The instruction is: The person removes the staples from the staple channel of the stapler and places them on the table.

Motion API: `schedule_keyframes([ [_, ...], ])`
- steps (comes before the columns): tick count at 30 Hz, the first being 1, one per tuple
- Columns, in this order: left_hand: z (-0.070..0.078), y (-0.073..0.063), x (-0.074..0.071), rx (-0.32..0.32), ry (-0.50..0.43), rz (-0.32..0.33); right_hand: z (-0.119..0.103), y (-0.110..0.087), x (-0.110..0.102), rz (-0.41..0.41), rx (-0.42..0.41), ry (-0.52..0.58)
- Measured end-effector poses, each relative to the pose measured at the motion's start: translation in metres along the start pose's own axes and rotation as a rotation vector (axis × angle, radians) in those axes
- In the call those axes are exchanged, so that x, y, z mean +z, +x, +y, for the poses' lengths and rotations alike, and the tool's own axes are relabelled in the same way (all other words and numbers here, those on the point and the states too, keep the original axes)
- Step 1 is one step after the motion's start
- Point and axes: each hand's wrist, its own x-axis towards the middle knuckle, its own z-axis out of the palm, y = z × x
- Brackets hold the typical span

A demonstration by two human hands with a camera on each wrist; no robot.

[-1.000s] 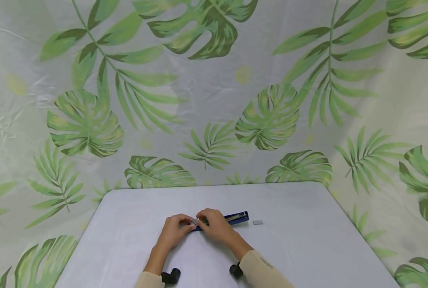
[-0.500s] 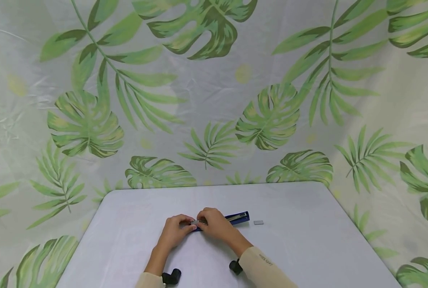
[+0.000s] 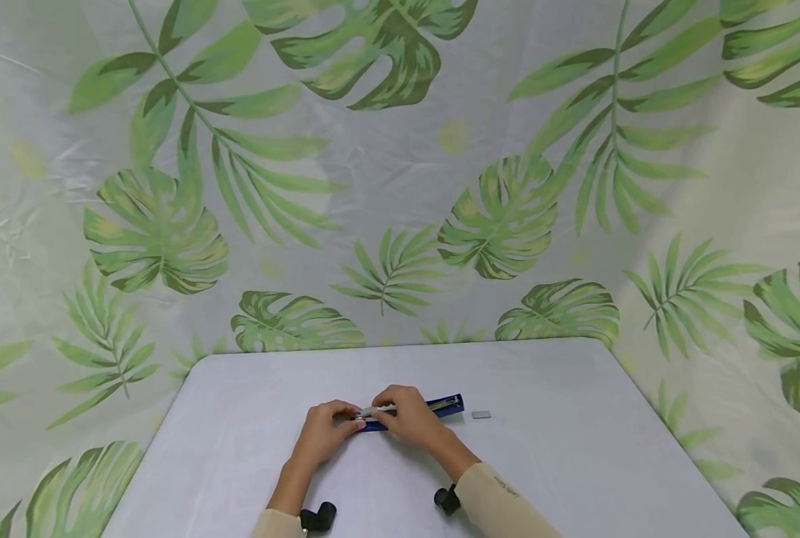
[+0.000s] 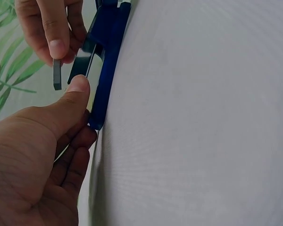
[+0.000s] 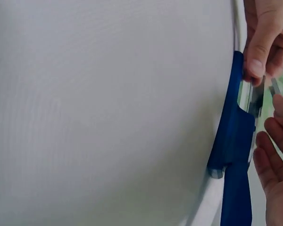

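A blue stapler (image 3: 445, 406) lies opened out on the white table, its top arm swung back to the right. My left hand (image 3: 322, 435) holds the stapler's left end, thumb on the metal magazine (image 4: 83, 59) and fingers at the tip of the blue base (image 4: 106, 80). Between thumb and fingers, my right hand (image 3: 410, 418) pinches a short grey strip of staples (image 4: 57, 75). The strip is beside the magazine, apart from it in the left wrist view. In the right wrist view, the strip's end (image 5: 275, 87) shows at the right fingertips.
Another grey staple strip (image 3: 481, 415) lies flat on the table, just right of the stapler. The white table (image 3: 575, 448) reaches back to a leaf-patterned curtain (image 3: 386, 187). Black camera mounts (image 3: 319, 517) sit at both wrists.
My right hand has moved slightly right, along the stapler, with the staple strip still pinched. More of the stapler's base shows between the hands. The left hand stays in place.
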Motion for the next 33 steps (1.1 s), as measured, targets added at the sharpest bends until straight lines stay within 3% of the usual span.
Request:
schedule_keyframes([
  [16, 0.000, 0.000, 0.001, -0.028, -0.003, 0.003, 0.009, -0.010, -0.017, 0.076, 0.024, 0.054],
  [33, 0.002, 0.000, 0.000, -0.043, 0.002, -0.005, 0.025, -0.026, -0.049, 0.175, 0.055, 0.094],
])
